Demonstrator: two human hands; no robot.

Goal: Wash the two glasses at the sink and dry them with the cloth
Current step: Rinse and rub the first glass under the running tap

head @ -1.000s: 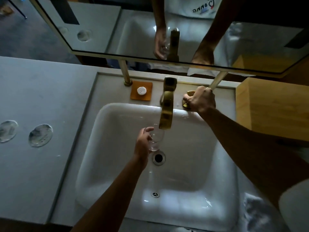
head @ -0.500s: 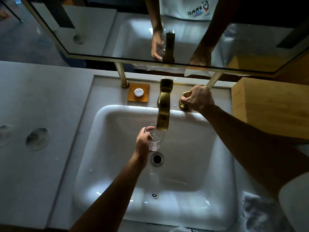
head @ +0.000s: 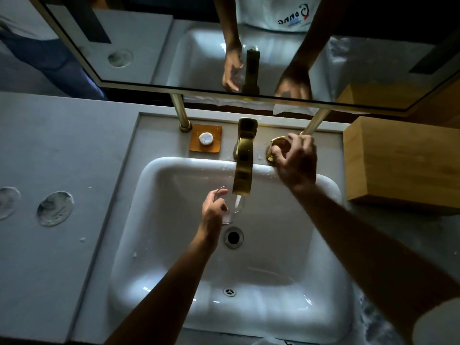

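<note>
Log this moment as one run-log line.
stage: rinsing | left hand: holds glass under tap | right hand: on tap handle | water: running | sink: drain open

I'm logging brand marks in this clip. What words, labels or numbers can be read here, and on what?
Only one text shows: a mirror-reversed printed logo on the white shirt reflected in the mirror. It reads roughly "Gonna", uncertain; the smaller print under it is too blurred to read.

I see a white sink (head: 159, 220), brass-gold tap (head: 243, 170), clear glass (head: 230, 207), orange dish (head: 196, 145) with white soap (head: 206, 138), grey counter (head: 62, 150), tan wooden box (head: 403, 160).
</note>
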